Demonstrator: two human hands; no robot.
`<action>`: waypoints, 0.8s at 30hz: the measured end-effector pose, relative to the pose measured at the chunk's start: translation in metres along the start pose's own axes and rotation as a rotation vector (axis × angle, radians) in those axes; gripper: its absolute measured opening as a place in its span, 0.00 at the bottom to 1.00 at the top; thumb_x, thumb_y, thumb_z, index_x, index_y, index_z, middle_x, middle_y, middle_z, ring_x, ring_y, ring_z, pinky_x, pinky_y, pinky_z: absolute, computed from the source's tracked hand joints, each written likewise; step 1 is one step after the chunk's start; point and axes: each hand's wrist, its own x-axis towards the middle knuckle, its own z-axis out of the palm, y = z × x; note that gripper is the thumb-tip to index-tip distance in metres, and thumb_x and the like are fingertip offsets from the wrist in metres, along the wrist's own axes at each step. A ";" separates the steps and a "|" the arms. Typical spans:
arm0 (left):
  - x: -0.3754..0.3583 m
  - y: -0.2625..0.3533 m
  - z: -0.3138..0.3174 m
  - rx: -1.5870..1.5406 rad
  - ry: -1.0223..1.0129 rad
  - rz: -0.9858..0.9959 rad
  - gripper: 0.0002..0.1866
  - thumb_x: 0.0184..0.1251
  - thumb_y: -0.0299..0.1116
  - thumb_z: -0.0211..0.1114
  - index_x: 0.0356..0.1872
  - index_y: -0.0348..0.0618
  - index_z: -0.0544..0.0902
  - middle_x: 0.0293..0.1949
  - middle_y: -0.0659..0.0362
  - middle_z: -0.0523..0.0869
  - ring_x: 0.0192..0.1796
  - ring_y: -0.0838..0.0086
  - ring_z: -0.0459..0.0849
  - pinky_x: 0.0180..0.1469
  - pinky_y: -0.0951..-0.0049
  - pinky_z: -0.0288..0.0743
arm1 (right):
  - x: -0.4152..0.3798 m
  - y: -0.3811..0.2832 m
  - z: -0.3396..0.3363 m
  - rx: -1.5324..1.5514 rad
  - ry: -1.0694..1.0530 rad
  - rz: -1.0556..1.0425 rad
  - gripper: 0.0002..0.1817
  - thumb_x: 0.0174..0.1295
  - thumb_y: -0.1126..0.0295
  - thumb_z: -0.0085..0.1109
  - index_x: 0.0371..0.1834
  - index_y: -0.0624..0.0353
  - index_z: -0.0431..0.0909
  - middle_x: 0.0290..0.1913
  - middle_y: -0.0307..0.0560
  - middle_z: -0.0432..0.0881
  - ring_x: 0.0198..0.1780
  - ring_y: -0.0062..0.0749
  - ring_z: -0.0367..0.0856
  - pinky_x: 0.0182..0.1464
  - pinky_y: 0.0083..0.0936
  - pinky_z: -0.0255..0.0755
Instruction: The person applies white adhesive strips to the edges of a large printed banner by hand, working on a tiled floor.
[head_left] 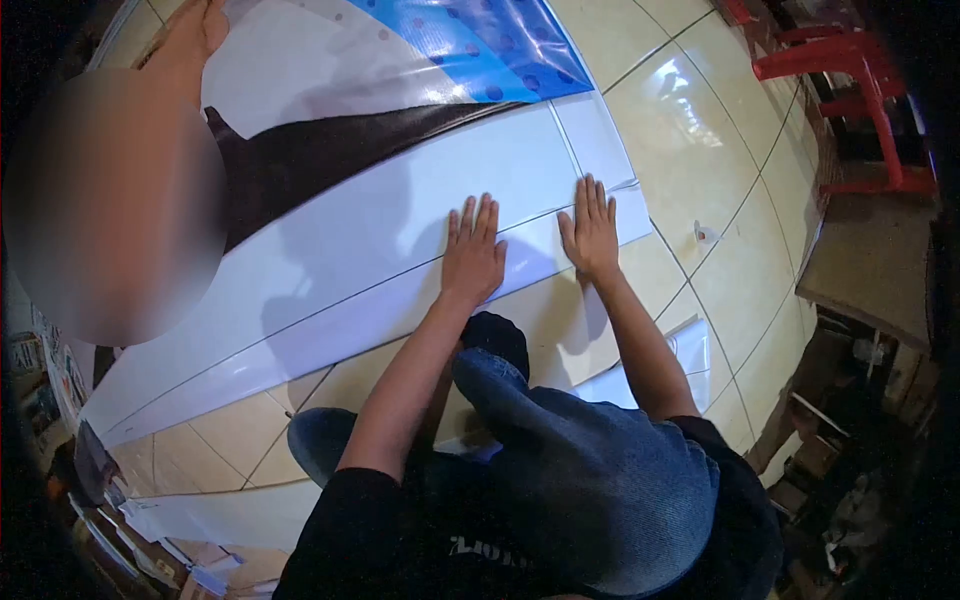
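A large sheet that looks like a vinyl banner (380, 240) lies on the floor, its near part plain white. A narrow strip (300, 345) runs along its near edge, marked off by a dark straight line. My left hand (473, 258) rests flat on this strip with fingers stretched across the line. Close to the right corner, my right hand (592, 232) also presses flat, fingers pointing away from me. Neither hand holds anything. Farther off, a glossy blue printed part (480, 40) lies folded over beside a dark area (300, 170).
Another person's arm (190, 50) reaches the sheet at upper left. A red plastic chair (865, 60) stands right, above a brown box-like piece (870, 260). A small clear scrap (705, 235) lies on the tiles (720, 130). White sheet pieces (690, 355) lie near my legs.
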 end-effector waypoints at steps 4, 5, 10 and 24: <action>0.035 0.008 0.011 -0.037 0.135 0.048 0.31 0.71 0.41 0.47 0.71 0.37 0.56 0.73 0.52 0.56 0.75 0.58 0.52 0.75 0.52 0.40 | -0.010 -0.003 -0.004 -0.021 -0.030 0.054 0.37 0.68 0.51 0.42 0.71 0.68 0.52 0.74 0.61 0.52 0.75 0.54 0.46 0.72 0.55 0.40; 0.039 0.011 0.010 -0.066 0.178 0.034 0.30 0.70 0.41 0.48 0.70 0.38 0.58 0.72 0.53 0.59 0.74 0.58 0.54 0.75 0.53 0.41 | -0.007 -0.004 -0.007 -0.037 -0.034 0.047 0.37 0.68 0.51 0.42 0.72 0.68 0.52 0.74 0.60 0.52 0.75 0.54 0.46 0.72 0.56 0.39; 0.019 0.010 0.008 -0.065 0.133 0.038 0.30 0.70 0.41 0.49 0.71 0.39 0.59 0.73 0.54 0.58 0.75 0.60 0.51 0.75 0.54 0.40 | 0.049 0.004 0.004 -0.051 0.007 0.042 0.38 0.68 0.49 0.41 0.73 0.66 0.50 0.75 0.57 0.51 0.76 0.54 0.44 0.72 0.60 0.35; -0.026 0.027 0.001 0.075 -0.047 -0.107 0.32 0.72 0.43 0.46 0.73 0.43 0.54 0.75 0.56 0.51 0.77 0.60 0.45 0.75 0.51 0.36 | -0.018 0.075 0.009 -0.057 0.102 0.538 0.39 0.68 0.46 0.41 0.74 0.62 0.48 0.75 0.62 0.48 0.75 0.59 0.46 0.68 0.63 0.45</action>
